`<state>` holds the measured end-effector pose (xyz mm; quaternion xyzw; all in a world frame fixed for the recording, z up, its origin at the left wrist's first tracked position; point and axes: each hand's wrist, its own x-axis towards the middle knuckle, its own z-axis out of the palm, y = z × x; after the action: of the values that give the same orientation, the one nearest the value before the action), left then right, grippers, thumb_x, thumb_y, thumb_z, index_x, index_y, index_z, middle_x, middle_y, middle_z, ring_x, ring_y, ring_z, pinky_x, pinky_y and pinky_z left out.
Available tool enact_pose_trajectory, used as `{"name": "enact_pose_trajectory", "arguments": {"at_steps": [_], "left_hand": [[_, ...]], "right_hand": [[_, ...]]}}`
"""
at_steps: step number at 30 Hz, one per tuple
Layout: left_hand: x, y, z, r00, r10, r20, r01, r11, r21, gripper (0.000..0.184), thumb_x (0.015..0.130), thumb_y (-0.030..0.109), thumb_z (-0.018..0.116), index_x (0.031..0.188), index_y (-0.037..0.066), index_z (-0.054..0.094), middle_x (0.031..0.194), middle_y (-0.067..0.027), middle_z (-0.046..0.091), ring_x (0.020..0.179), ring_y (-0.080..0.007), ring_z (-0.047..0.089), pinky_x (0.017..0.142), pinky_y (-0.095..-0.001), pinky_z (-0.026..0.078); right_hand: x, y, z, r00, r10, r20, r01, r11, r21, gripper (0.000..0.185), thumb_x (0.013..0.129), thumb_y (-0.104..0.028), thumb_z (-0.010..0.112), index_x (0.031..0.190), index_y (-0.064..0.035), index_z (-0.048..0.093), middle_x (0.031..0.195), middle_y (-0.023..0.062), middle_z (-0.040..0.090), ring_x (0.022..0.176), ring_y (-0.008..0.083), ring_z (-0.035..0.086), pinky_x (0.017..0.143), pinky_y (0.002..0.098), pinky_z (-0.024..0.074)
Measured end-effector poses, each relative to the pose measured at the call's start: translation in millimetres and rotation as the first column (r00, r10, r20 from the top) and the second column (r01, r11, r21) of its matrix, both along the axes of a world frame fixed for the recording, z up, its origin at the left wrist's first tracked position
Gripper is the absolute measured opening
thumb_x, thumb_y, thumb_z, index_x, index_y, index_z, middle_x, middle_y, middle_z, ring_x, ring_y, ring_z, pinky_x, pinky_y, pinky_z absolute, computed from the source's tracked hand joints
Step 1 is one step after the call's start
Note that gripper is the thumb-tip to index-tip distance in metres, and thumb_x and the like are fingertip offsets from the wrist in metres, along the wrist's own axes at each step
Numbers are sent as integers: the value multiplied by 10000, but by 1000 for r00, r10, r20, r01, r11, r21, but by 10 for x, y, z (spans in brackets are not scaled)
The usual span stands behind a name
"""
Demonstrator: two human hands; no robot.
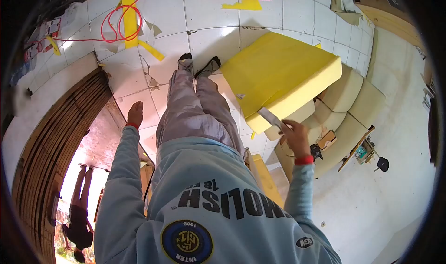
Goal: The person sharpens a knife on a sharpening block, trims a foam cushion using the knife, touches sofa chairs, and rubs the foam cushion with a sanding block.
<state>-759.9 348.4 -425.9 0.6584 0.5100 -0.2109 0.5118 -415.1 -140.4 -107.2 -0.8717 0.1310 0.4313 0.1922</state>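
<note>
My right hand (296, 136) is closed around a flat grey tool (271, 117), whose far end lies at the near edge of a large yellow foam block (283, 73). The block has a bright yellow top and a paler side, with a small mark near its left corner. My left hand (135, 113) hangs away from the block, its fingers extended and nothing visible in it.
Beige cushioned seating (344, 96) stands right of the block. A red hose (123, 24) and yellow scraps (151, 50) lie on the tiled floor (162, 17). Another person (80, 222) stands by the doorway at lower left, beside a brown folding shutter (51, 148).
</note>
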Motion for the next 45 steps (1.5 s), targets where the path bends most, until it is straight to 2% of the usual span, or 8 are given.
{"name": "enact_pose_trajectory", "arguments": {"at_steps": [4,11,17,25,32,38,42,45], "left_hand": [[236,-116,156,1000,7,3,-7,998,-61,479,985,370,539,1296,5,552,1139,-113,657,931,-173,629,841,-296,509],[150,39,158,999,-41,-27,41,999,2,501,981,389,532,1282,-11,556,1124,-125,667,929,-186,634,842,-303,507],[202,-50,169,1000,1,-27,-2,998,-60,505,984,377,534,1304,-13,536,1203,-142,639,1006,-201,634,879,-312,506],[191,-12,157,997,-69,-27,68,998,-17,508,986,387,521,1305,-7,537,1226,-149,631,1046,-212,626,914,-320,492],[368,-174,31,996,-81,35,82,995,-51,474,986,352,531,1289,-11,554,1197,-153,649,1099,-236,616,948,-332,472],[485,-73,39,993,-97,67,98,995,-17,495,984,373,528,1292,-13,555,1204,-159,644,1109,-222,608,958,-327,465],[473,-83,-152,991,-131,32,132,991,-7,496,976,382,527,1292,1,559,1220,-173,635,1134,-246,602,982,-338,452],[524,-117,-198,983,-170,76,173,984,-39,517,981,418,523,1314,22,543,1205,-111,630,994,-174,625,864,-305,514]], "right_hand": [[-79,205,-630,999,3,-36,-5,998,-65,346,884,-239,647,1092,35,679,862,191,724,762,202,724,707,315,547],[100,175,595,998,50,-38,-50,999,-16,346,887,-219,634,1083,62,671,802,172,721,713,189,703,666,308,532],[-178,81,-655,999,37,-2,-37,999,10,339,900,-240,632,1086,40,677,818,183,721,745,208,719,675,323,546],[-285,4,452,997,-30,77,26,998,55,323,898,-220,629,1094,33,674,804,189,716,757,222,716,686,338,546],[-508,181,-558,984,46,172,-45,999,-10,301,899,-212,630,1072,30,675,800,216,703,726,284,712,664,364,549],[-614,321,683,984,-45,171,50,998,-27,256,897,-177,626,1047,25,675,812,226,699,741,278,715,661,366,546],[-789,373,48,956,72,283,-34,990,-136,247,901,-170,613,1058,14,662,861,261,680,785,370,693,677,406,536],[-910,386,-237,944,57,324,-33,996,-80,254,901,-170,615,1074,10,655,867,260,679,803,392,687,672,422,532]]}}
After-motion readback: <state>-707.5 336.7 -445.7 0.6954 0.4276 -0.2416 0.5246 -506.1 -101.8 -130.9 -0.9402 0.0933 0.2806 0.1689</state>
